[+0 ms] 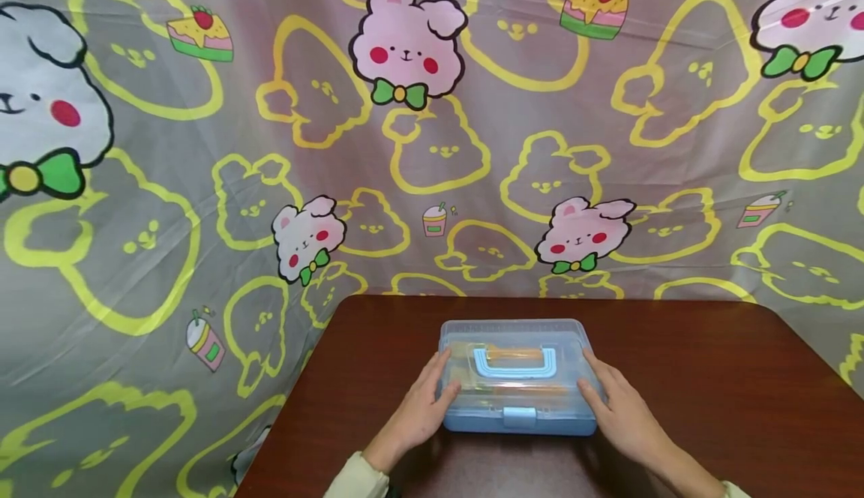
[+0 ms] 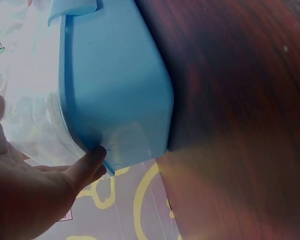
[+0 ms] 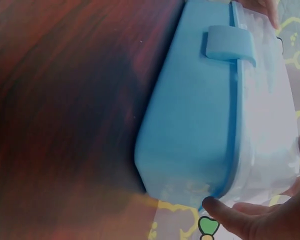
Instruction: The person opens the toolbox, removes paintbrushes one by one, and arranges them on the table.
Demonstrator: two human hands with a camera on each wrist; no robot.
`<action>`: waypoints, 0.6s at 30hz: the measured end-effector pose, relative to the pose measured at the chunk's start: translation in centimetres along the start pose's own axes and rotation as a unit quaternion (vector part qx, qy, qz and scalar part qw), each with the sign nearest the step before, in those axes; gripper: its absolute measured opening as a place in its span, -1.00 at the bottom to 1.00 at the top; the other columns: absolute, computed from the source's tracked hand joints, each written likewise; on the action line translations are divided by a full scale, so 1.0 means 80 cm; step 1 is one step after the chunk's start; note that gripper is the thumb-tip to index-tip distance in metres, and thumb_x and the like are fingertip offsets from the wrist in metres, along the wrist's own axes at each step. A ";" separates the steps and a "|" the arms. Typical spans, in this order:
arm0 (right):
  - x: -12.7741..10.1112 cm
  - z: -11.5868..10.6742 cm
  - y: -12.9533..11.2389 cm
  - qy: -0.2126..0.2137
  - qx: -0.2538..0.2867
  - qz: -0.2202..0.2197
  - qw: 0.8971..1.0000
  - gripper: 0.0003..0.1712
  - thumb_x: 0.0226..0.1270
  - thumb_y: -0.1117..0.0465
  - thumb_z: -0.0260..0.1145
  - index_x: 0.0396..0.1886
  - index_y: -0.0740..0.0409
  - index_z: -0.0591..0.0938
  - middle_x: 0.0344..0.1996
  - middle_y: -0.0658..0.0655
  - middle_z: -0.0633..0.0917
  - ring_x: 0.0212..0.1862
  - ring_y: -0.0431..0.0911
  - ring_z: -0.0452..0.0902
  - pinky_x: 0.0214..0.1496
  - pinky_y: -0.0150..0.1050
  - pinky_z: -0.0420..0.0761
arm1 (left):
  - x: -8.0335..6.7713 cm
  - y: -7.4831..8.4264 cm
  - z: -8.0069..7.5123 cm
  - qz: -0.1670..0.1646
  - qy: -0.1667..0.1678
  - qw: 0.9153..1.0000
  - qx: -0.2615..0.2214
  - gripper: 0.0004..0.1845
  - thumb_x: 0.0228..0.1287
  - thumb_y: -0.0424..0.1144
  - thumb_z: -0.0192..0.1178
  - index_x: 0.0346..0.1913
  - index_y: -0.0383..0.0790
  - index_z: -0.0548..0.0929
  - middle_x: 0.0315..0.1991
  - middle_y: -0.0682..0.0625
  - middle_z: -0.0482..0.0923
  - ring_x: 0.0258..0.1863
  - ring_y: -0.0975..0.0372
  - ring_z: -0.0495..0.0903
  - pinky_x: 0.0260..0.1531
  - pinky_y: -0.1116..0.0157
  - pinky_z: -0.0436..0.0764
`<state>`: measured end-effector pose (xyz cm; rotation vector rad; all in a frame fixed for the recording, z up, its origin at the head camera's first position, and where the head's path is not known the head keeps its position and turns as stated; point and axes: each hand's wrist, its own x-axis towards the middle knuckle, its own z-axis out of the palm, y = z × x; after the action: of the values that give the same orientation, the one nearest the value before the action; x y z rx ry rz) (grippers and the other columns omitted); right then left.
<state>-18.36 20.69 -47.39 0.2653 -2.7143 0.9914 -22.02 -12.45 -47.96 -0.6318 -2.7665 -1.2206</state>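
Observation:
A plastic storage box (image 1: 520, 423) with a light blue base and a clear lid (image 1: 466, 333) stands upright on the table, its lid down. A light blue handle (image 1: 516, 372) lies flat on top, and a blue latch (image 1: 520, 417) sits at the front middle. My left hand (image 1: 421, 404) rests against the box's left side with fairly straight fingers, its thumb touching the rim in the left wrist view. On the opposite side my right hand (image 1: 624, 412) touches the box the same way, thumb near the front corner. Orange and yellowish shapes show blurred through the lid.
The box is on a dark reddish-brown wooden table (image 1: 709, 378) with rounded far corners. A grey curtain (image 1: 472, 153) printed with yellow outlines and cartoon rabbits hangs behind the table and along its left side.

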 end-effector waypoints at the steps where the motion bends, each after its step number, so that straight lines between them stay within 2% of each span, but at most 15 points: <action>1: 0.000 -0.001 0.000 -0.001 0.000 0.000 1.000 -0.28 0.49 -0.11 -0.04 0.44 0.26 0.18 0.27 0.42 0.30 0.27 0.32 0.19 0.12 0.29 0.26 | 0.000 0.000 0.000 0.001 0.000 1.000 0.001 -0.31 0.41 0.18 -0.10 0.49 -0.01 0.08 0.44 -0.22 0.01 0.36 -0.04 0.11 0.21 -0.10 0.21; 7: -0.001 -0.007 -0.002 0.009 -0.010 -0.019 1.000 -0.31 0.47 -0.07 0.05 0.38 0.31 0.27 0.25 0.44 0.30 0.26 0.34 0.17 0.12 0.30 0.24 | 0.000 0.001 0.002 0.004 0.003 1.000 -0.002 -0.33 0.43 0.15 -0.10 0.48 -0.03 0.09 0.44 -0.23 0.02 0.35 -0.07 0.13 0.20 -0.12 0.21; 13: -0.010 -0.017 -0.013 0.010 -0.040 -0.052 0.998 -0.35 0.40 -0.06 0.15 0.30 0.30 0.40 0.30 0.38 0.27 0.28 0.30 0.13 0.07 0.29 0.31 | 0.000 0.000 0.004 0.003 0.005 1.000 -0.001 -0.33 0.42 0.16 -0.10 0.48 -0.04 0.10 0.43 -0.25 0.01 0.35 -0.09 0.13 0.20 -0.12 0.22; 16: -0.018 -0.021 -0.023 0.026 -0.057 -0.093 0.994 -0.42 0.35 -0.01 0.23 0.23 0.24 0.48 0.29 0.30 0.31 0.26 0.20 0.20 0.00 0.17 0.43 | 0.000 -0.001 0.004 0.004 0.011 1.000 0.002 -0.32 0.41 0.17 -0.10 0.47 -0.04 0.12 0.43 -0.26 0.03 0.34 -0.09 0.14 0.20 -0.11 0.23; 18: -0.022 -0.022 -0.030 0.040 -0.059 -0.129 0.989 -0.49 0.31 0.06 0.29 0.18 0.22 0.53 0.26 0.24 0.36 0.22 0.09 0.26 -0.10 -0.01 0.52 | -0.001 -0.002 0.004 0.009 0.016 1.000 0.001 -0.33 0.41 0.16 -0.09 0.46 -0.06 0.13 0.42 -0.26 0.04 0.34 -0.09 0.15 0.20 -0.11 0.23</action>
<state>-15.76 20.23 -45.14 0.5260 -2.5718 0.7490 -22.00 -12.32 -48.29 -0.6301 -2.7305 -1.2134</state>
